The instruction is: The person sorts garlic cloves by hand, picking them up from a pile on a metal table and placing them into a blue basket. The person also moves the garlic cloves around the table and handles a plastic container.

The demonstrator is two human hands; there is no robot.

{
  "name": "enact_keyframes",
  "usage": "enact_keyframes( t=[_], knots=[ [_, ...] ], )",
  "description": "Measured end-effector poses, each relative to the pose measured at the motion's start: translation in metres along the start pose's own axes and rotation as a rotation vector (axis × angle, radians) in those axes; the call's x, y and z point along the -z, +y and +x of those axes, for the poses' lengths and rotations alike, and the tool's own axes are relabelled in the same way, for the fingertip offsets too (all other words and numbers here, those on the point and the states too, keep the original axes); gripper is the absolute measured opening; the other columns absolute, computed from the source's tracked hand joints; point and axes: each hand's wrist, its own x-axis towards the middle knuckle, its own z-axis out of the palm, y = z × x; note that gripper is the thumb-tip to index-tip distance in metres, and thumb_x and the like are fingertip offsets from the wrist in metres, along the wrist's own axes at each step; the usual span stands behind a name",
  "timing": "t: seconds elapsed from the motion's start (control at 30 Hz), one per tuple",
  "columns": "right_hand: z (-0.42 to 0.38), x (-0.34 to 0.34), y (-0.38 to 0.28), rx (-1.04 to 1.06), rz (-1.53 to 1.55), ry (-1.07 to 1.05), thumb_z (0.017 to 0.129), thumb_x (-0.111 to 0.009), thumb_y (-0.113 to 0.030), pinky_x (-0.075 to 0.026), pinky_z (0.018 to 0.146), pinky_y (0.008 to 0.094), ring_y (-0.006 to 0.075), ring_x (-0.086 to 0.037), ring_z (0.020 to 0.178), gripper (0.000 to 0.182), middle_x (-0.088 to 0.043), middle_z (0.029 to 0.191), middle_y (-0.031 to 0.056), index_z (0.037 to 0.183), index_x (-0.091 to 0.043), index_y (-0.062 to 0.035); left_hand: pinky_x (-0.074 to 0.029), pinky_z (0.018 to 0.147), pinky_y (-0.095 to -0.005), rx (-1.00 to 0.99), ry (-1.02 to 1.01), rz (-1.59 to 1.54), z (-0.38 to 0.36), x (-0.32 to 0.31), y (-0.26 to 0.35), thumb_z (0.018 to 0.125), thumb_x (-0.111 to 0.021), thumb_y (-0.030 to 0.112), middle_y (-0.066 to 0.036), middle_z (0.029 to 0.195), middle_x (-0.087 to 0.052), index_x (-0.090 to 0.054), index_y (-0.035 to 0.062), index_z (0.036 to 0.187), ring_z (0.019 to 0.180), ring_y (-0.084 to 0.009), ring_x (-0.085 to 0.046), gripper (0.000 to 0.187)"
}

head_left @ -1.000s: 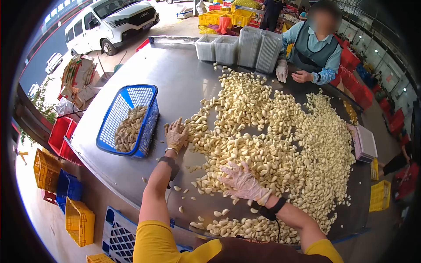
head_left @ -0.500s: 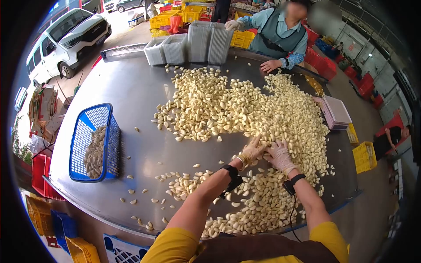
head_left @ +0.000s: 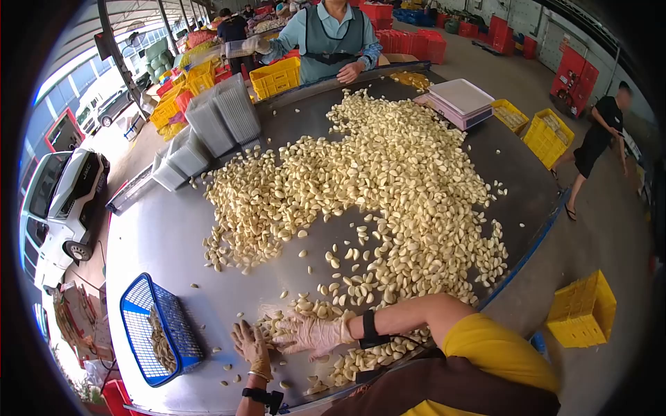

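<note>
A wide heap of peeled garlic cloves (head_left: 374,173) covers the steel table (head_left: 159,236). My right hand (head_left: 309,334), in a clear glove, lies flat with spread fingers on a small pile of cloves (head_left: 291,312) near the front edge. My left hand (head_left: 251,347), in a yellowish glove, rests open on the steel just left of it, fingers apart, holding nothing. A blue plastic basket (head_left: 156,329) with some cloves inside stands on the table to the left of both hands.
Stacks of clear plastic trays (head_left: 222,114) stand at the table's far left. A scale (head_left: 461,100) sits at the far right edge. Another person (head_left: 329,35) works across the table. Yellow crates (head_left: 581,312) lie on the floor at right, where somebody walks (head_left: 596,145).
Both hands have moved left from the heap's right side to the front-left pile beside the blue basket. My view has swung right, and the basket now lies much closer to my hands.
</note>
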Motion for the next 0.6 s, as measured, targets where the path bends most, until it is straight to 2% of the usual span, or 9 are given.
enact_keyframes(
  t=[0.03,0.1,0.17,0.23,0.3,0.33,0.4,0.53,0.6],
  knots=[
    [-0.002,-0.006,0.007,-0.005,-0.011,0.005,0.084,-0.067,-0.045,-0.017,0.112,0.0692,0.0394,-0.026,0.144,0.064,-0.032,0.157,0.0078,0.143,-0.05,-0.0254,-0.01,0.119,-0.0501,-0.239,-0.064,-0.113,0.002,-0.014,0.0,0.1,-0.045,0.043,-0.011,0.16,-0.031,-0.039,0.0163,0.151,0.149,-0.0317,-0.02,0.057],
    [-0.009,-0.015,0.011,0.006,-0.103,-0.028,0.085,-0.065,-0.04,-0.023,0.108,0.0669,0.0371,-0.031,0.14,0.053,-0.042,0.147,0.007,0.135,-0.057,-0.025,-0.003,0.119,-0.0494,-0.368,-0.311,-0.368,-0.02,-0.023,0.052,0.102,-0.042,0.047,-0.009,0.158,-0.033,-0.036,0.0132,0.152,0.15,-0.033,-0.019,0.061],
    [-0.056,0.018,0.018,-0.14,-0.317,-0.196,0.088,-0.059,-0.038,-0.029,0.102,0.0606,0.034,-0.038,0.129,0.038,-0.049,0.131,0.0061,0.122,-0.061,-0.0233,0.004,0.118,-0.0541,-0.526,-0.417,-0.399,-0.039,-0.038,0.092,0.099,-0.044,0.054,-0.009,0.16,-0.03,-0.028,0.0156,0.156,0.15,-0.033,-0.016,0.071],
    [-0.108,0.043,0.029,-0.319,-0.534,-0.057,0.089,-0.054,-0.038,-0.032,0.097,0.0541,0.0311,-0.041,0.118,0.028,-0.049,0.122,0.0066,0.111,-0.061,-0.0226,0.003,0.118,-0.0559,-0.694,-0.665,-0.495,-0.051,-0.043,0.124,0.097,-0.05,0.056,-0.012,0.161,-0.027,-0.026,0.0151,0.156,0.152,-0.0328,-0.011,0.076],
    [-0.161,0.074,0.05,-0.57,-0.802,-0.162,0.088,-0.058,-0.04,-0.032,0.096,0.0532,0.0301,-0.042,0.114,0.024,-0.048,0.119,0.0053,0.104,-0.06,-0.0217,0.002,0.118,-0.0565,-0.806,-0.903,-0.554,-0.066,-0.059,0.149,0.095,-0.055,0.056,-0.012,0.161,-0.028,-0.026,0.0164,0.156,0.153,-0.0318,-0.01,0.078],
    [-0.181,0.108,0.043,-0.652,-0.786,-0.219,0.09,-0.056,-0.034,-0.031,0.098,0.0539,0.0268,-0.046,0.113,0.017,-0.053,0.114,0.0047,0.099,-0.065,-0.0225,0.002,0.118,-0.0562,-0.846,-0.85,-0.48,-0.079,-0.064,0.159,0.094,-0.057,0.055,-0.012,0.161,-0.027,-0.026,0.0173,0.157,0.153,-0.0315,-0.011,0.08],
    [-0.236,0.131,0.049,-0.805,-0.541,-0.178,0.089,-0.063,-0.043,-0.025,0.107,0.0592,0.0285,-0.041,0.131,0.037,-0.048,0.136,0.0065,0.121,-0.065,-0.0236,0.001,0.119,-0.0556,-0.855,-0.7,-0.383,-0.097,-0.071,0.176,0.087,-0.066,0.055,-0.011,0.162,-0.024,-0.024,0.0199,0.157,0.152,-0.0323,-0.012,0.089],
    [-0.318,0.194,-0.006,-1.025,-0.422,0.26,0.084,-0.073,-0.043,-0.026,0.113,0.0513,0.0344,-0.03,0.142,0.071,-0.032,0.155,0.0121,0.147,-0.045,-0.0249,-0.001,0.119,-0.0553,-0.603,-0.316,-0.295,-0.076,-0.06,0.179,0.077,-0.074,0.056,-0.011,0.164,-0.017,-0.018,0.0183,0.158,0.152,-0.0349,-0.009,0.106],
    [-0.383,0.209,-0.016,-1.399,-0.597,0.315,0.082,-0.074,-0.044,-0.026,0.114,0.0509,0.0348,-0.029,0.142,0.09,-0.022,0.16,0.0148,0.156,-0.027,-0.023,-0.002,0.12,-0.054,-0.457,-0.275,-0.253,-0.061,-0.065,0.182,0.074,-0.077,0.057,-0.017,0.164,-0.011,-0.012,0.015,0.159,0.152,-0.0352,-0.005,0.115]
  ],
)
